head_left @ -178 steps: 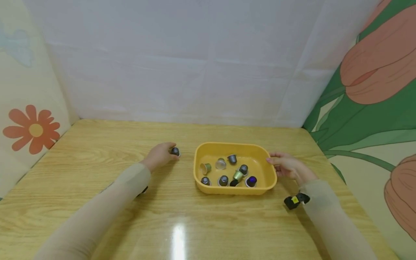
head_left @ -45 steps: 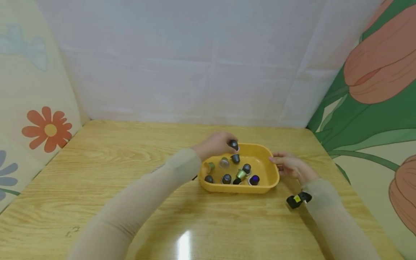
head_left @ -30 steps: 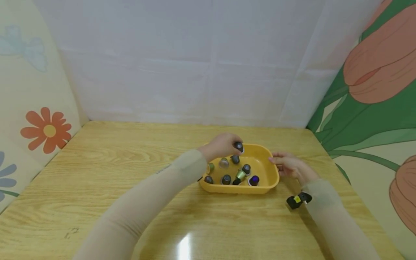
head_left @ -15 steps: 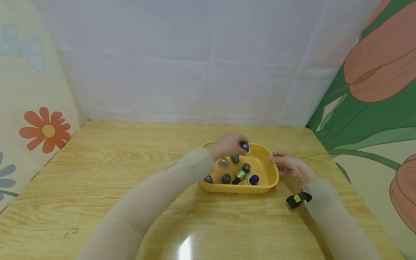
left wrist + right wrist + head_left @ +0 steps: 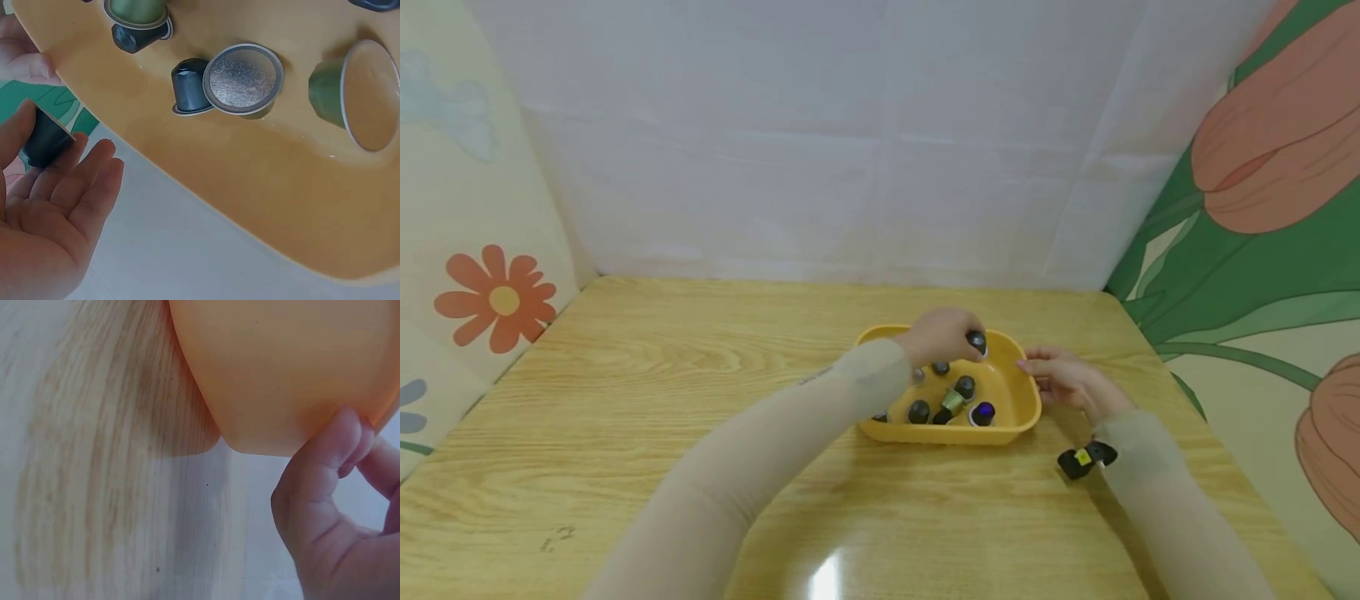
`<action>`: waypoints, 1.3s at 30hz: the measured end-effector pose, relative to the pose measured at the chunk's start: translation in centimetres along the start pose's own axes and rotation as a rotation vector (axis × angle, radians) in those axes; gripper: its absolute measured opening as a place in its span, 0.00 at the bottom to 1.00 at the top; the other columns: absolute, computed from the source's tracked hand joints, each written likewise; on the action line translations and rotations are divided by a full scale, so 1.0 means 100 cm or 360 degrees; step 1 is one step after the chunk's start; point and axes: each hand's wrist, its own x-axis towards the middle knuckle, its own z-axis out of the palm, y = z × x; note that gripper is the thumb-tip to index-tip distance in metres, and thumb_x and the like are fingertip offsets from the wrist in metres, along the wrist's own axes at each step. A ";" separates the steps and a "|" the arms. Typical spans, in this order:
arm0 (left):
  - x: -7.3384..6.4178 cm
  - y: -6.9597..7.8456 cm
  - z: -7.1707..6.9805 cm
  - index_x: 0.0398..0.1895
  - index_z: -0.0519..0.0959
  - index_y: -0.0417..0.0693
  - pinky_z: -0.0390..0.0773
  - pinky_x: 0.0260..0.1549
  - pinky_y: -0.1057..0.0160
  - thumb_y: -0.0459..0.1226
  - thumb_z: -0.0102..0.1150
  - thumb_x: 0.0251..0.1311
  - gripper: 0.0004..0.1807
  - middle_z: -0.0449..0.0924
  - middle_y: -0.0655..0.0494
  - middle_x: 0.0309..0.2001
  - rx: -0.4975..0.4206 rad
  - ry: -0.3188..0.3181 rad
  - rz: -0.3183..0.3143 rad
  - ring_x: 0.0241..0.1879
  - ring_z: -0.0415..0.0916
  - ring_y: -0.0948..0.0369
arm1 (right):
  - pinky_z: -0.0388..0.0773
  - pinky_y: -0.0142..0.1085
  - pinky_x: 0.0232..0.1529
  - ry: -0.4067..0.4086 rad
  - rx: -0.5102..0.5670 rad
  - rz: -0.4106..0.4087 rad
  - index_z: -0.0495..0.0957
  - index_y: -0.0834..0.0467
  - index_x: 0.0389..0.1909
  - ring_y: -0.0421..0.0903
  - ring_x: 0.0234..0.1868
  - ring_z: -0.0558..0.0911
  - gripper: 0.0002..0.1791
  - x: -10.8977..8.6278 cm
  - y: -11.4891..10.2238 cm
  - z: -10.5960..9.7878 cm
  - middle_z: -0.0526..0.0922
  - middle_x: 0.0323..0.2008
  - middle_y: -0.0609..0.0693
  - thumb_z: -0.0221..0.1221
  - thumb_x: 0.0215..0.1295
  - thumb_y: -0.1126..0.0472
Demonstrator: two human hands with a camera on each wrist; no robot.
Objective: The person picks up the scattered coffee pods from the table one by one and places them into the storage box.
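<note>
My left hand (image 5: 943, 333) is over the back right part of the yellow plastic basin (image 5: 1034, 408). Between thumb and fingers it pinches a dark coffee capsule (image 5: 976, 342). The left wrist view shows this held capsule (image 5: 47, 140) tilted, outside the basin's rim in that view. At the basin's right end my right hand (image 5: 1067, 383) grips the rim. Below my left hand several capsules lie on the basin floor, among them a purple-topped capsule (image 5: 982, 412), a green capsule (image 5: 952, 402) and a dark capsule (image 5: 918, 412). My left forearm hides the basin's left part.
The basin stands on a wood-grain table (image 5: 662, 358). A white cloth backdrop (image 5: 820, 150) rises behind the table, with flower-patterned panels (image 5: 1262, 183) at both sides. A small black camera (image 5: 1078, 462) is strapped to my right wrist.
Since the oldest frame, my left hand has brought the dark capsule from the table to above the basin. Over the last second it has edged rightward. My right hand keeps its hold.
</note>
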 end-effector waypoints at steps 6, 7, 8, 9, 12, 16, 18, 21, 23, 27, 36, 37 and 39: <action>0.004 0.001 0.004 0.53 0.81 0.46 0.75 0.43 0.64 0.41 0.65 0.62 0.18 0.82 0.56 0.47 0.0002 0.0013 0.0006 0.41 0.76 0.62 | 0.81 0.32 0.33 0.0004 -0.0004 -0.0007 0.65 0.59 0.49 0.40 0.31 0.80 0.08 -0.001 0.000 0.000 0.79 0.31 0.47 0.51 0.73 0.63; 0.005 0.001 0.005 0.53 0.81 0.46 0.75 0.42 0.65 0.42 0.65 0.62 0.17 0.82 0.56 0.46 0.0011 0.0013 0.0003 0.41 0.76 0.62 | 0.81 0.32 0.33 0.0008 -0.0005 -0.0008 0.65 0.59 0.49 0.39 0.31 0.80 0.08 -0.001 0.000 0.000 0.79 0.31 0.47 0.51 0.73 0.63; 0.006 0.001 0.005 0.52 0.82 0.46 0.75 0.41 0.65 0.42 0.65 0.62 0.17 0.82 0.57 0.46 0.0019 0.0012 -0.0001 0.40 0.76 0.62 | 0.81 0.32 0.32 0.0012 -0.0006 -0.0010 0.66 0.60 0.49 0.39 0.31 0.80 0.08 -0.001 0.000 0.000 0.79 0.31 0.47 0.51 0.73 0.63; 0.008 0.001 0.006 0.51 0.82 0.47 0.76 0.40 0.65 0.42 0.66 0.61 0.17 0.82 0.57 0.45 0.0035 0.0012 -0.0004 0.40 0.76 0.62 | 0.81 0.32 0.32 0.0010 -0.0008 -0.0013 0.66 0.60 0.49 0.39 0.31 0.79 0.08 -0.001 0.000 0.000 0.79 0.31 0.47 0.51 0.73 0.63; 0.012 0.001 0.010 0.50 0.83 0.48 0.76 0.39 0.65 0.43 0.66 0.60 0.16 0.82 0.58 0.45 0.0103 0.0008 -0.0005 0.39 0.76 0.62 | 0.81 0.32 0.32 0.0013 -0.0005 -0.0012 0.65 0.60 0.49 0.39 0.30 0.79 0.09 -0.001 0.000 -0.001 0.79 0.32 0.47 0.51 0.73 0.63; 0.018 0.002 0.015 0.46 0.84 0.49 0.76 0.36 0.66 0.45 0.67 0.60 0.14 0.83 0.59 0.43 0.0170 -0.0015 0.0000 0.38 0.76 0.63 | 0.81 0.32 0.32 0.0006 -0.0010 -0.0009 0.65 0.61 0.52 0.39 0.31 0.79 0.11 -0.003 0.000 -0.001 0.79 0.32 0.47 0.51 0.73 0.63; 0.020 0.002 0.017 0.46 0.83 0.49 0.75 0.35 0.66 0.45 0.67 0.60 0.14 0.82 0.59 0.43 0.0176 -0.0029 -0.0005 0.38 0.76 0.62 | 0.81 0.32 0.32 0.0013 -0.0014 -0.0010 0.64 0.62 0.52 0.40 0.31 0.79 0.12 -0.003 0.000 0.000 0.79 0.32 0.47 0.51 0.73 0.63; 0.022 0.004 0.019 0.48 0.83 0.48 0.76 0.37 0.65 0.45 0.66 0.61 0.15 0.82 0.58 0.44 0.0181 -0.0046 -0.0002 0.41 0.76 0.62 | 0.81 0.32 0.33 0.0004 -0.0019 -0.0022 0.64 0.62 0.53 0.40 0.31 0.79 0.13 -0.003 -0.001 0.000 0.79 0.33 0.47 0.51 0.73 0.63; 0.023 0.005 0.019 0.49 0.82 0.48 0.76 0.40 0.64 0.44 0.66 0.61 0.16 0.82 0.57 0.46 0.0185 -0.0053 0.0006 0.43 0.77 0.61 | 0.81 0.32 0.33 0.0004 -0.0015 -0.0026 0.64 0.62 0.53 0.40 0.32 0.80 0.13 -0.002 0.000 0.000 0.79 0.33 0.47 0.51 0.73 0.63; 0.026 0.005 0.022 0.48 0.83 0.49 0.76 0.42 0.65 0.44 0.66 0.61 0.15 0.82 0.58 0.46 0.0206 -0.0092 0.0031 0.44 0.77 0.61 | 0.81 0.32 0.33 0.0001 -0.0014 -0.0029 0.66 0.60 0.51 0.40 0.32 0.79 0.10 0.001 0.001 0.000 0.79 0.34 0.47 0.51 0.73 0.62; 0.034 0.006 0.036 0.46 0.84 0.48 0.75 0.42 0.65 0.43 0.67 0.60 0.14 0.83 0.58 0.43 0.0214 -0.0128 0.0091 0.41 0.76 0.62 | 0.81 0.31 0.32 0.0017 -0.0002 -0.0024 0.68 0.59 0.48 0.39 0.32 0.79 0.06 0.003 0.004 -0.002 0.79 0.33 0.47 0.51 0.74 0.63; 0.034 0.007 0.036 0.46 0.84 0.48 0.75 0.41 0.66 0.43 0.67 0.60 0.14 0.83 0.58 0.43 0.0205 -0.0129 0.0084 0.40 0.76 0.62 | 0.80 0.31 0.32 0.0015 0.0002 -0.0024 0.68 0.58 0.47 0.39 0.32 0.79 0.06 0.003 0.004 -0.002 0.79 0.33 0.47 0.51 0.74 0.63; 0.034 0.007 0.037 0.48 0.83 0.48 0.75 0.41 0.66 0.43 0.67 0.60 0.15 0.83 0.57 0.43 0.0188 -0.0131 0.0078 0.40 0.76 0.62 | 0.80 0.31 0.32 0.0012 0.0009 -0.0024 0.68 0.58 0.46 0.39 0.31 0.79 0.05 0.003 0.004 -0.002 0.79 0.33 0.47 0.50 0.74 0.64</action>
